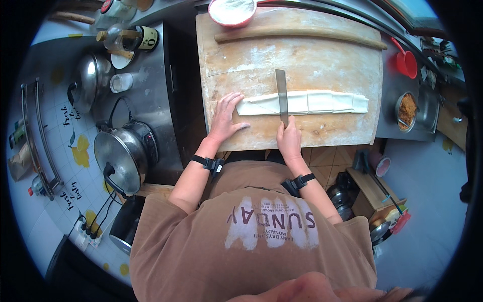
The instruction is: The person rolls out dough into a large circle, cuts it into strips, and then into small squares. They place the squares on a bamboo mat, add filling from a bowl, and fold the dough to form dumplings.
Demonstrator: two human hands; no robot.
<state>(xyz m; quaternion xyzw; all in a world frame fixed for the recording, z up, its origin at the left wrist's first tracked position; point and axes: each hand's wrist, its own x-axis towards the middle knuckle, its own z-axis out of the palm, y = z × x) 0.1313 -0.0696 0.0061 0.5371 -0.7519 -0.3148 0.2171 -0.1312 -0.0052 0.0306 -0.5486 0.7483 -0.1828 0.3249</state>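
Observation:
A long, flat white strip of dough (329, 102) lies across a floured wooden board (282, 58). Several crosswise lines mark its right part. My right hand (289, 139) is closed round the handle of a kitchen knife (281, 90), whose long blade stands over the strip near its middle, pointing away from me. Whether the edge has gone into the dough cannot be seen from above. At the strip's left end is my left hand (225, 120), fingers stretched out and thumb apart, resting on the board beside the dough.
Along the board's far side lie a long rolling pin (302, 34) and a red bowl of flour (232, 12). Right of it are a red scoop (406, 64) and a bowl of orange filling (406, 111). A lidded pot (121, 156) and a glass bottle (126, 38) stand left.

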